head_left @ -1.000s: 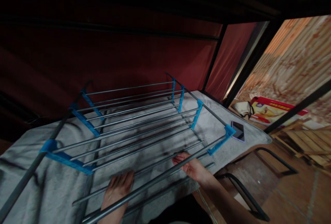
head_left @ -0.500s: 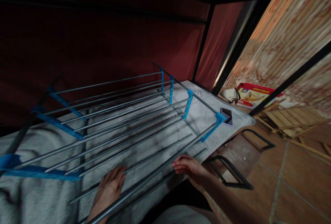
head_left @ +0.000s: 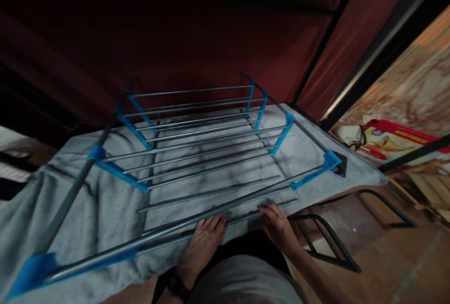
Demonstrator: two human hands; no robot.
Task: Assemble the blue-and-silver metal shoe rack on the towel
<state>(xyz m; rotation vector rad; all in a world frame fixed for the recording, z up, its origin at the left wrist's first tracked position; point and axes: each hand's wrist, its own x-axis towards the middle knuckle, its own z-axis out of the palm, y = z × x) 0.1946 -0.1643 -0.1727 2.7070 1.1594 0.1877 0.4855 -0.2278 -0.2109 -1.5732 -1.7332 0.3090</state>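
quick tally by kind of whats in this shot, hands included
hands: 2 (left hand, right hand)
drying rack: 1
grey cloth: 1
phone: 1
red box: 1
total: 6

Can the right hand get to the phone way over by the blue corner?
Probably yes. The right hand lies on the rack's front rods, and the phone sits on the grey blanket just past the blue corner bracket, with nothing else between.

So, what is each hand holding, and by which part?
Left hand and right hand rest mid-length on the drying rack, on its nearest rods; grip cannot be told.
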